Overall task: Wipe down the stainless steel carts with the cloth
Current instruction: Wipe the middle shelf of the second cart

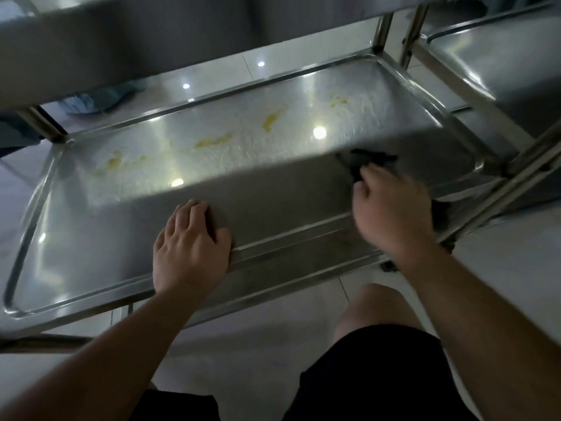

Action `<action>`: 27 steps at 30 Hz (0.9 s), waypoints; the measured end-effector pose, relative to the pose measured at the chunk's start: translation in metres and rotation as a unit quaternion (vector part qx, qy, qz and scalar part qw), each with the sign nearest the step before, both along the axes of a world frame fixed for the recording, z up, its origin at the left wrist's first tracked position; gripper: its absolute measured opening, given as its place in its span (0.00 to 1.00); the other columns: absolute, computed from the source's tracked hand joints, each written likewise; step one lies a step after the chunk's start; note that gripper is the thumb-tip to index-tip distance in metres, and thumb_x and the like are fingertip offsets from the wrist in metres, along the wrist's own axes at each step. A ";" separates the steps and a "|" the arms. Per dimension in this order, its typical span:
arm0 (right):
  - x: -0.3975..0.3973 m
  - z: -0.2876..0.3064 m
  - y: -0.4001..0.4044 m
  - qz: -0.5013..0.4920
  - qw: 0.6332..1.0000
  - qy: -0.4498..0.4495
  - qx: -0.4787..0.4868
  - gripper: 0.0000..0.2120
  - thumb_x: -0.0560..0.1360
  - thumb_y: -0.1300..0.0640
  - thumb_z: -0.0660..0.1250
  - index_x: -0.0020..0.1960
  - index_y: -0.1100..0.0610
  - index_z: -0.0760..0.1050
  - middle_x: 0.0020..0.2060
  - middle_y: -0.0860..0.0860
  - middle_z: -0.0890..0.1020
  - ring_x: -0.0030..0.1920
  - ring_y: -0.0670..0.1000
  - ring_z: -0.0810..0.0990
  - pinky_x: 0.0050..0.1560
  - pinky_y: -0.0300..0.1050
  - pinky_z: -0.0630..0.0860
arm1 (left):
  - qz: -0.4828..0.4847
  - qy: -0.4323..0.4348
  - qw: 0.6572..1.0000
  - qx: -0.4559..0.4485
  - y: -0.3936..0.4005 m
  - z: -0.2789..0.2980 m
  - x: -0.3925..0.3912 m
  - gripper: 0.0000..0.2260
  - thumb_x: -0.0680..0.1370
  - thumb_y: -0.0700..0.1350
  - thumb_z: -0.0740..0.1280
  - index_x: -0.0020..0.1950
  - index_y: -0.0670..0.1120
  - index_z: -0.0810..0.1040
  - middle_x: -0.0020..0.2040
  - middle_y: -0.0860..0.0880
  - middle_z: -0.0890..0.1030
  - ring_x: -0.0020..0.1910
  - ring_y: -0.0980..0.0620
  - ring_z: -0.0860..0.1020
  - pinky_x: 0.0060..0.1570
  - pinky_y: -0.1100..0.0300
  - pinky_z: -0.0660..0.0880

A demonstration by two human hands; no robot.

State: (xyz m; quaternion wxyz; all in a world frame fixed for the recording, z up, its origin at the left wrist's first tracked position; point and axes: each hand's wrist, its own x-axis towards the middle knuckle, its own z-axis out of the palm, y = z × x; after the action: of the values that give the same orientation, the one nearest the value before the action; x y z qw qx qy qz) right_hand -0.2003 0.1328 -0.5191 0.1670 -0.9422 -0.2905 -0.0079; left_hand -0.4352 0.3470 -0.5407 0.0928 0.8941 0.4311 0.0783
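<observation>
Black shorts (364, 375) and a bare knee (373, 302) fill the lower centre of the frame, above pale floor tiles (273, 344); both forearms reach upward from the lower corners. Left hand (189, 247), lower centre-left: fingers straight and spread, palm flat on the near rim of the cart shelf (91, 238), holding nothing. Right hand (391, 208), centre-right and motion-blurred: fingers curled round a dark cloth (373, 158), which lies on the shelf surface near its right-hand end. Yellow stains (212, 142) run in a broken line across the far half of the shelf, from centre-left toward upper right; bright ceiling-light reflections dot the steel. Upper shelf (91, 41) overhangs at upper left; a second cart (501, 56) stands just beside, upper right; something blue (100, 98) lies on the floor beyond.
</observation>
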 end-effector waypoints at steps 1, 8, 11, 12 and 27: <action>-0.027 -0.002 0.014 0.057 0.998 -0.008 0.008 0.21 0.83 0.44 0.52 0.68 0.49 0.76 0.67 0.46 0.80 0.63 0.57 0.77 0.65 0.57 0.70 | 0.000 0.001 1.000 0.000 0.000 0.001 0.000 0.29 0.80 0.63 0.55 0.80 0.55 0.63 0.82 0.51 0.65 0.82 0.47 0.61 0.80 0.42 0.60; -0.030 -0.006 0.020 0.202 0.978 -0.059 -0.001 0.24 0.83 0.40 0.54 0.72 0.48 0.76 0.69 0.45 0.80 0.64 0.55 0.79 0.63 0.53 0.75 | -0.012 0.001 1.000 0.006 0.001 0.000 -0.002 0.29 0.81 0.63 0.53 0.80 0.54 0.63 0.83 0.51 0.64 0.83 0.48 0.60 0.81 0.43 0.59; 0.048 -0.005 -0.025 0.053 0.996 -0.070 -0.002 0.22 0.84 0.42 0.54 0.68 0.52 0.77 0.62 0.53 0.83 0.58 0.61 0.81 0.57 0.55 0.78 | -0.011 -0.002 1.000 0.010 0.001 -0.002 -0.002 0.28 0.81 0.62 0.54 0.80 0.54 0.64 0.82 0.51 0.65 0.82 0.47 0.61 0.81 0.43 0.59; 0.070 -0.002 -0.042 -0.004 0.998 -0.064 -0.012 0.23 0.84 0.42 0.53 0.67 0.53 0.78 0.61 0.56 0.84 0.57 0.63 0.81 0.57 0.56 0.78 | -0.012 -0.002 1.000 0.011 0.001 -0.002 -0.002 0.28 0.81 0.62 0.54 0.79 0.54 0.64 0.82 0.51 0.65 0.82 0.47 0.61 0.81 0.43 0.60; -0.032 -0.037 -0.013 0.184 0.956 -0.171 0.151 0.13 0.81 0.48 0.63 0.54 0.56 0.82 0.48 0.51 0.83 0.51 0.57 0.77 0.52 0.54 0.73 | -0.008 -0.010 1.000 0.003 -0.003 0.001 0.000 0.31 0.79 0.63 0.51 0.81 0.54 0.64 0.84 0.51 0.63 0.84 0.48 0.58 0.82 0.45 0.56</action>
State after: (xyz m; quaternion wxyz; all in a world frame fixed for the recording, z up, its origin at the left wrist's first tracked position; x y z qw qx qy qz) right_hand -0.2322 0.1201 -0.5557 0.2540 -0.8208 -0.4782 -0.1822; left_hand -0.4351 0.3439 -0.5401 0.0947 0.8971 0.4224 0.0881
